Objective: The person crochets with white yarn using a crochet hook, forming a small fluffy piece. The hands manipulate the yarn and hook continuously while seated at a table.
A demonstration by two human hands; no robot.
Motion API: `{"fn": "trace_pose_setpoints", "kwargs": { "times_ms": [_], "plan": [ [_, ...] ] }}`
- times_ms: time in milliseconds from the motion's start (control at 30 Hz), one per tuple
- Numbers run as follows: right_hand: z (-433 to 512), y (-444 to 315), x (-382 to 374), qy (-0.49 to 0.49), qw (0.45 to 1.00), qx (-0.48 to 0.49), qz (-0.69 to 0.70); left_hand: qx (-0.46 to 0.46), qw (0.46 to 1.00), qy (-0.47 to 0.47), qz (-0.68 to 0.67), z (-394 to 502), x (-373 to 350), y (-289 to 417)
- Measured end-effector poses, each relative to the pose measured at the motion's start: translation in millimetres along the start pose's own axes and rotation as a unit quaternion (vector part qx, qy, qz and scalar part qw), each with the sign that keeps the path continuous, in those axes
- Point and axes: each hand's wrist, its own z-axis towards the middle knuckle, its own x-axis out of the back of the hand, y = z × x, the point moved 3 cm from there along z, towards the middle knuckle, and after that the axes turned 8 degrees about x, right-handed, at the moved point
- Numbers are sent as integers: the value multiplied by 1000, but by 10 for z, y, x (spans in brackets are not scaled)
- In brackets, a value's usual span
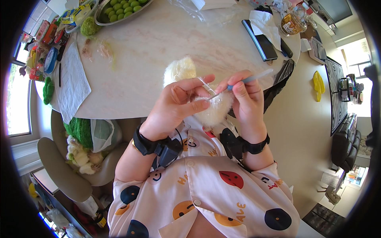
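In front of my chest, my left hand [184, 99] pinches the edge of a fluffy cream-coloured crocheted piece [218, 110], with a strand of yarn [208, 85] running over its raised index finger. My right hand [245, 89] grips a crochet hook [250, 79] by its blue-grey handle. The hook's thin metal shaft reaches left to the piece, near my left thumb; its tip is hard to make out. Just beyond my left hand, a ball of fluffy cream yarn [180, 70] rests on the marbled round table [134, 74].
A metal bowl of green fruit [101, 20], a green yarn ball [90, 26] and a white cloth [73, 83] lie on the left. A phone [259, 41] and a glass teapot [293, 23] stand at the right. Yarn and bags fill a chair [64, 175].
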Motion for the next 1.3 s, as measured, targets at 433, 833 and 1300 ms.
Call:
{"fn": "trace_pose_setpoints", "kwargs": {
  "times_ms": [433, 833, 1300],
  "plan": [
    [25, -280, -109, -131, 881, 315, -328, -17, 998, -7, -60, -4, -36, 16],
    [-108, -11, -44, -27, 936, 258, -239, 16, 965, -77, -250, 260, 6, -333],
    [-123, 215, -47, 13, 988, 133, -77, -39, 973, 4, -229, 104, -2, -312]
  ]
}}
